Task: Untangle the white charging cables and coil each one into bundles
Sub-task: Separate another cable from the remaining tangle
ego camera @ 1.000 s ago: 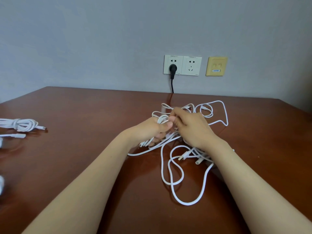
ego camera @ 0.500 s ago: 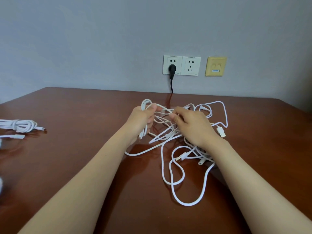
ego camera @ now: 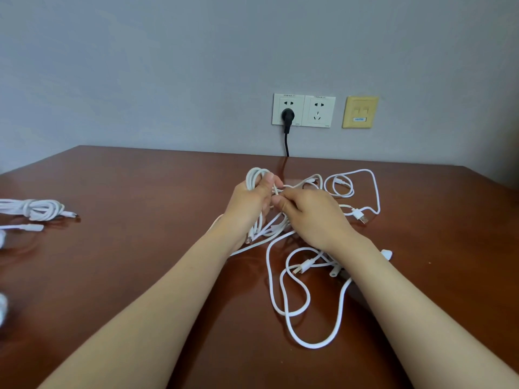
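Note:
A tangle of white charging cables (ego camera: 283, 293) lies on the brown table (ego camera: 140, 276), with loops spreading toward me and to the right. My left hand (ego camera: 250, 204) grips a small coil of white cable (ego camera: 254, 176) whose loops stick out above the fist. My right hand (ego camera: 309, 213) is just right of it and pinches a strand that runs to the coil. A USB plug (ego camera: 361, 216) lies to the right of my right hand. Another plug (ego camera: 302, 266) rests below my right wrist.
A finished white cable bundle (ego camera: 39, 210) lies at the table's left edge, with more white cable pieces (ego camera: 25, 228) beside it. On the wall behind are two white sockets (ego camera: 303, 110), a black plug (ego camera: 287, 116) with its cord, and a yellow data plate (ego camera: 360, 112).
My left hand lifted away with a coil of cable, then my hands came back together. The right hand now feeds a strand at the coil.

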The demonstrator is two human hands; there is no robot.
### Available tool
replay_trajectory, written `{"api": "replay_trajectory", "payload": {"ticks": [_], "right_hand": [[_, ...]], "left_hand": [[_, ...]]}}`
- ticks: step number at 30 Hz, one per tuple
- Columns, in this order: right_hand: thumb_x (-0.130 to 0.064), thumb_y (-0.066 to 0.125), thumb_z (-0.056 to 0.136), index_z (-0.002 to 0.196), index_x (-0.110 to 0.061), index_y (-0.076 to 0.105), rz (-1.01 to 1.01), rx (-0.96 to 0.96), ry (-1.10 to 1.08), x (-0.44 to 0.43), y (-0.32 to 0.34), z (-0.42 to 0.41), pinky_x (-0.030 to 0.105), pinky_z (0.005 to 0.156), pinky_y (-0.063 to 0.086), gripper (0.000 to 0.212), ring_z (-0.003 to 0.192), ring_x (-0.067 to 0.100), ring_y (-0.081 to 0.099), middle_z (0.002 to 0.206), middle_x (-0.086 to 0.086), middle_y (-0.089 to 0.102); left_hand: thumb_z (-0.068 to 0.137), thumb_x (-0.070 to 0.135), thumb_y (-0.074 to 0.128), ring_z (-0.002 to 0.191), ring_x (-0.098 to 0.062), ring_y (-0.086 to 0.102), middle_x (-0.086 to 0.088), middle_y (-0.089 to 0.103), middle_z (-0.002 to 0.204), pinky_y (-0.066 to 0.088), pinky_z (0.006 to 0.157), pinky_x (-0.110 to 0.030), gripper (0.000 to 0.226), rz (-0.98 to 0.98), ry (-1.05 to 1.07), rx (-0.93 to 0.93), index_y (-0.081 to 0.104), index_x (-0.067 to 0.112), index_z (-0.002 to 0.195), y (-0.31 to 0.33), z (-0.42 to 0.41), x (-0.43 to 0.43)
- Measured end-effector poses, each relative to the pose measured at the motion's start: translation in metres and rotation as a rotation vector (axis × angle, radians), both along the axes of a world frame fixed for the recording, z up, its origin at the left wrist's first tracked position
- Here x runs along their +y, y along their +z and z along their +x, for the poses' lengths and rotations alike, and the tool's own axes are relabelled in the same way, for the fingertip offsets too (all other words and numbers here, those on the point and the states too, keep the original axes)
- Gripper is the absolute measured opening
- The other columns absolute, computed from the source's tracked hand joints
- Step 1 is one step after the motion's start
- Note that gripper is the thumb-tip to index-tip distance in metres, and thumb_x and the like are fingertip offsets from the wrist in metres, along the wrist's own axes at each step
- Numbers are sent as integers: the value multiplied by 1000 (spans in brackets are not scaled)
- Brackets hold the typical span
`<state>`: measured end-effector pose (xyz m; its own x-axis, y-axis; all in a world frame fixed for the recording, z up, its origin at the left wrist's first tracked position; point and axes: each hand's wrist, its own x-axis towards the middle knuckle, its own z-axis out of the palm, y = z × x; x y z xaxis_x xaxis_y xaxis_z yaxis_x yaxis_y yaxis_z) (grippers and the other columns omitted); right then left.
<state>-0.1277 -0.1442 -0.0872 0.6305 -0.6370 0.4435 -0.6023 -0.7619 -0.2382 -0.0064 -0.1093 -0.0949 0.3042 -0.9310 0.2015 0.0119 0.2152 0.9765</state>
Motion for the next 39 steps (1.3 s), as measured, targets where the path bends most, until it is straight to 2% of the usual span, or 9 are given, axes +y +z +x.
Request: {"api": "replay_trajectory", "payload": {"ticks": [4, 9, 12, 17, 20, 22, 28, 32, 39], "right_hand": [[-37, 33, 100, 81, -16, 55, -13, 31, -7, 0, -2, 2, 29, 71, 23, 36, 75, 16, 39, 59, -12, 37], [-32, 36, 99, 96, -17, 60, -17, 24, -17, -1, -5, 3, 33, 74, 31, 29, 80, 21, 45, 66, -9, 42], [-29, 39, 98, 98, -20, 59, -8, -19, -5, 0, -5, 3, 30, 72, 26, 22, 86, 21, 49, 64, -13, 40], [-36, 34, 100, 92, -16, 58, -10, 64, -21, -3, -3, -1, 31, 73, 25, 31, 88, 25, 52, 71, -6, 48], [-39, 35, 99, 75, -23, 48, 38, 83, -24, -5, -3, -3, 30, 74, 24, 32, 76, 20, 44, 62, -12, 41], [-39, 39, 99, 83, -24, 55, 63, 61, -15, -6, -4, -2, 30, 76, 25, 27, 73, 14, 39, 60, -15, 40], [-27, 52, 94, 96, -26, 64, 2, -14, 97, -6, -5, -4, 28, 80, 28, 12, 64, 3, 45, 65, -15, 53], [-29, 51, 87, 89, -22, 69, -137, -54, 182, -5, -7, 3, 36, 78, 39, 19, 75, 20, 59, 78, -4, 64], [-29, 55, 88, 87, -19, 71, -134, -210, 245, -4, -5, 6, 38, 64, 48, 19, 65, 20, 59, 71, 0, 64]], "left_hand": [[100, 29, 41, 37, -4, 34, 10, 38, 35, 31, 47, -21, 36, -10, 112, -161, 55, 19, 68, -1, 4, -3], [100, 27, 40, 49, -13, 47, -3, 52, 59, 43, 53, -23, 35, 9, 185, -280, 54, 18, 69, -2, 9, -4], [101, 24, 39, 62, -18, 62, -7, 65, 74, 56, 59, -27, 32, 13, 111, 10, 52, 13, 74, 2, 7, -1], [102, 31, 33, 43, -11, 58, 3, 51, 43, 56, 52, -27, 36, -8, 65, 740, 44, 12, 73, 7, 21, -4], [102, 35, 32, 29, -5, 37, 8, 35, 35, 48, 48, -20, 39, -17, 140, 865, 40, 16, 68, 7, 43, -2], [102, 35, 33, 26, -3, 30, 9, 32, 34, 36, 36, -13, 40, -18, 139, 866, 40, 17, 67, 7, 48, -2], [101, 36, 38, 30, -3, 24, 9, 30, 38, 23, 31, -13, 35, 19, 128, 633, 43, 17, 71, 10, 44, -2], [99, 39, 41, 31, -5, 27, 10, 31, 39, 25, 34, -12, 36, 94, 207, 379, 45, 17, 71, 8, 41, -1], [95, 52, 35, 55, -10, 39, 4, 42, 58, 33, 57, -23, 44, 179, 193, -137, 53, 18, 74, 5, 24, 0]]}}
